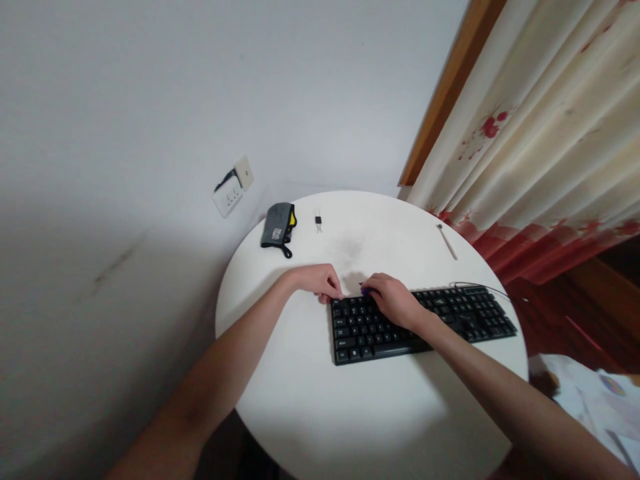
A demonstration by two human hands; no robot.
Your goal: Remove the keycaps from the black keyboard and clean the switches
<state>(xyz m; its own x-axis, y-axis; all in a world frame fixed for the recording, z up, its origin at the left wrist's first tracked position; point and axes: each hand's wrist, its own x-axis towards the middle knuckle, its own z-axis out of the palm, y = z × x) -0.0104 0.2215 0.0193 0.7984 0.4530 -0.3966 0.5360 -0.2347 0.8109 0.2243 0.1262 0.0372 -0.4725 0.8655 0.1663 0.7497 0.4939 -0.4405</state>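
A black full-size keyboard (380, 333) lies on the round white table (300, 400). At its far left corner my left hand (325, 281) is closed, its fingertips pinching the edge. My right hand (393, 298) rests over the upper key rows, fingers curled round a small dark purple thing (369, 291). Most of that thing is hidden by the fingers, so its kind cannot be made out. Some keys lie out of sight under the right hand and forearm.
Toward the back stand a folded grey cloth (276, 225) with black trim and a small wire keycap puller (319, 220). A toothbrush (447, 243) lies back right. The keyboard's cable (493, 289) runs off the right edge. Wall sockets (229, 195) and a curtain (545, 133) border the table.
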